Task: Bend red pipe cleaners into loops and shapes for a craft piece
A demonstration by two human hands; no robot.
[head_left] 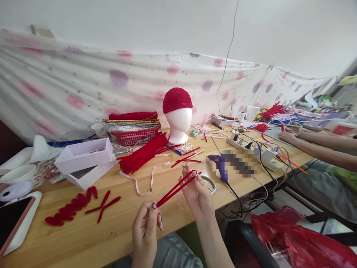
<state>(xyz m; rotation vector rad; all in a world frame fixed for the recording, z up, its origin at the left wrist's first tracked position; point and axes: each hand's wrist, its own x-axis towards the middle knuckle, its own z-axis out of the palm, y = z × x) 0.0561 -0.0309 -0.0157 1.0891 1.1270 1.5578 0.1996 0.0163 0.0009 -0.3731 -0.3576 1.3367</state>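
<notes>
A red fuzzy stem (pixel 175 189), bent into a long narrow loop, stretches between my two hands above the table's front edge. My left hand (pixel 147 223) pinches its lower left end between thumb and fingers. At the upper right, my right hand (pixel 196 190) holds the bent end with its fingertips. Left of my hands, several red leaf-like pieces (pixel 71 208) lie in a row, with two thin crossed pieces (pixel 103 206) beside them. A bundle of red stems (pixel 143 152) lies farther back, near a white mannequin head (pixel 180 123) wearing a red cap (pixel 177 100).
A blue glue gun (pixel 220 167), a tape roll (pixel 209 185) and a power strip (pixel 256 150) lie to the right. White boxes (pixel 86 158), a red basket (pixel 135 136) and a tablet (pixel 21 219) are left. Another person's hands (pixel 290 134) work at the far right.
</notes>
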